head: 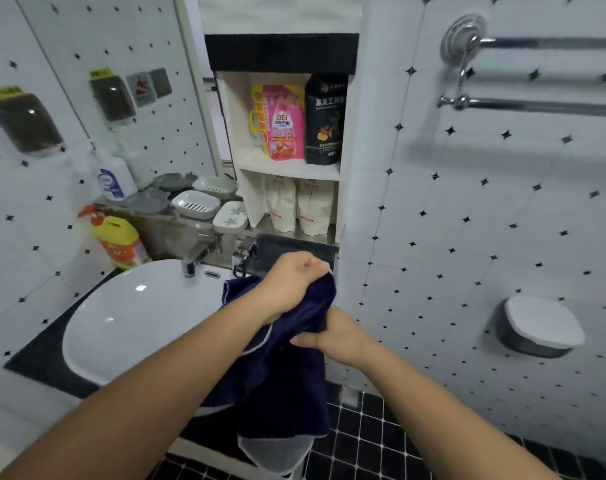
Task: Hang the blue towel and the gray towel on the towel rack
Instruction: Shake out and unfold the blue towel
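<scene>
Closest, the left grip (294, 285) and right grip (336, 336) are both clenching one blue towel (280, 375), hanging just beside the sink (128, 317), with one gray towel (277, 452) peeking out below it. One rack (536, 105), with two bars, is sitting high on the right wall, well apart.

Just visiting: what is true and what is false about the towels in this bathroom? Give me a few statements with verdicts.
1. Both the left hand and the right hand hold the blue towel. True.
2. A towel hangs on the towel rack. False: its visible bars are bare.
3. The towel rack is left of the sink. False: it is up on the right wall.
4. A pink pouch stands on the upper shelf. True.
</scene>
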Available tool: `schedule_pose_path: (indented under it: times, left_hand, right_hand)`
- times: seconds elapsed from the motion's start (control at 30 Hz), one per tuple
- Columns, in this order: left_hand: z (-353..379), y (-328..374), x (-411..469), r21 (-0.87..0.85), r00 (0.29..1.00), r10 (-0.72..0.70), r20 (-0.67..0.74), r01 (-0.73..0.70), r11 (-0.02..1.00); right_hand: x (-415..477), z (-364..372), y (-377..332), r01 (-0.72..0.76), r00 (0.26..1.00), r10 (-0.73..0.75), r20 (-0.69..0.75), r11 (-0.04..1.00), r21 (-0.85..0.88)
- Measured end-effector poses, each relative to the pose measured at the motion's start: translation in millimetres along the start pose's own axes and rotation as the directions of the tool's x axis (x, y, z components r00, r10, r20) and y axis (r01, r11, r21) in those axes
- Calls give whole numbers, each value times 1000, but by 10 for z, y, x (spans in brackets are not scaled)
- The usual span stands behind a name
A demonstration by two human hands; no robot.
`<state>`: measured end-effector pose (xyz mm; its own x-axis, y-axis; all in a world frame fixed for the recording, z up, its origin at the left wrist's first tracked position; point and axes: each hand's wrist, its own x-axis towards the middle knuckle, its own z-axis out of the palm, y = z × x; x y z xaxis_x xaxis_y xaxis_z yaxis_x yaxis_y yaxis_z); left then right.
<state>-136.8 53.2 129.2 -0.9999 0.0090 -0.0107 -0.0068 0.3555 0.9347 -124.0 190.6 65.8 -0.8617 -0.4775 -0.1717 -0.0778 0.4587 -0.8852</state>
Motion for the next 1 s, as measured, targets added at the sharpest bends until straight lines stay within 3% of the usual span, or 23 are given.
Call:
schedule_pose_path:
  times: [0.1, 0.27, 0.4, 0.5, 0.67, 0.8, 0.9, 1.0]
  left_hand:
    - [92, 621, 78, -97, 993, 114, 37, -110, 989]
    - [275, 1513, 57, -135, 949, 314, -22, -314, 940]
    - [339, 1943, -15, -34, 884, 467, 21, -466, 884]
    - [500, 2152, -26, 69, 893, 449, 34, -451, 890]
    - [974, 2524, 30, -60, 907, 404, -116, -413, 909]
    - [1338, 2938, 20, -205, 885, 442, -150, -465, 861]
    - [1621, 3197, -66, -146, 861, 505, -58, -508, 849]
    - [1884, 3290, -147, -94, 826, 562, 49, -556, 826]
  right_hand:
    - [-79, -231, -250, 67, 988, -39, -151, 980, 188]
    - [-223, -865, -757, 114, 920, 55, -388, 910, 399]
    - [-489, -1530, -1094, 237, 825, 55, -563, 870, 432]
    - [-704, -1994, -1207, 293, 760, 73, -646, 848, 441]
    - [-1154, -2572, -1238, 365, 692, -17, -722, 871, 330]
    - [-1576, -3015, -1143, 390, 647, -153, -747, 908, 151]
    - [-1859, -3227, -1084, 466, 715, -303, -631, 879, 106]
    - [-1989, -3323, -1019, 450, 703, -364, -611, 893, -14]
